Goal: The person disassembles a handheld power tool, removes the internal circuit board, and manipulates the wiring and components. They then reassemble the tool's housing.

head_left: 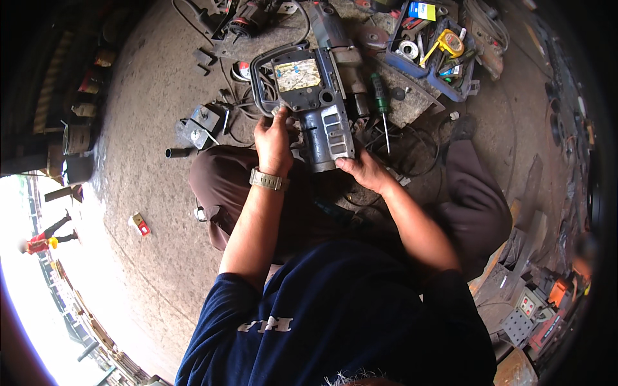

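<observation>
Wearing a dark blue shirt [335, 302] and brown trousers [479, 206], the person keeps both knees bent above the floor [154, 161]. A pale watch [267, 179] circles the left wrist. Just beyond the trousers, the right grip [370, 172] grasps the near end of a heavy grey power tool [315, 132], its thumb on the lower edge and its other fingers mostly hidden. The left grip [273, 141] is closed at the tool's left side, its thumb by the lower end of the loop handle [257, 83]. The tool lies in front of the person, between the two hands, its slotted housing toward the body and a scuffed label plate [297, 75] farther up. Whether it also rests on something cannot be told.

Near its right side, a green-handled screwdriver [380, 93] points its blade back toward the person. Left of the hands, a short dark tube [177, 153] lies near some metal blocks [205, 117]. Farther out, a blue toolbox [412, 76] holds a yellow tape measure [450, 44] among loose tools, while another power unit [244, 22] sits at the upper left. Farthest away, near the left rim, is a second person in red [40, 244].
</observation>
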